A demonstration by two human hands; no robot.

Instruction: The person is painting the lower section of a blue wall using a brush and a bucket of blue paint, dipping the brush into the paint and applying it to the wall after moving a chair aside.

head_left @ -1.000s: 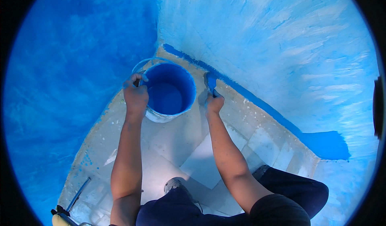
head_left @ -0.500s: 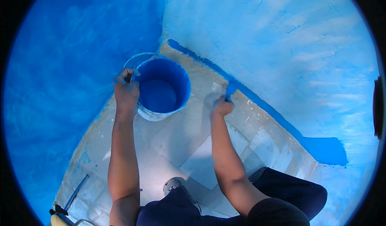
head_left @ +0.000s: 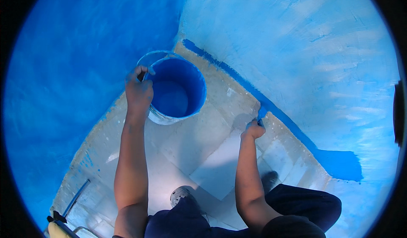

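My left hand [head_left: 139, 92] grips the near left rim of a blue bucket [head_left: 180, 92] that holds blue paint; its handle arches up at the back, and its outside is pale and smeared. My right hand [head_left: 255, 129] is closed around a paintbrush [head_left: 262, 111], whose blue head touches the lower edge of the pale wall. A dark blue painted band [head_left: 296, 131] runs along that edge, widening into a patch at the right.
A deep blue wall [head_left: 76, 68] and a mottled pale blue wall [head_left: 288, 39] meet behind the bucket. Below lie pale, speckled floor tiles [head_left: 212, 170], with my shoe [head_left: 180, 194] on them. A metal-tubed object [head_left: 77, 200] with a yellow part lies at lower left.
My right hand and the brush have moved right and toward me along the painted band. My left hand stays on the bucket; the view has shifted slightly.
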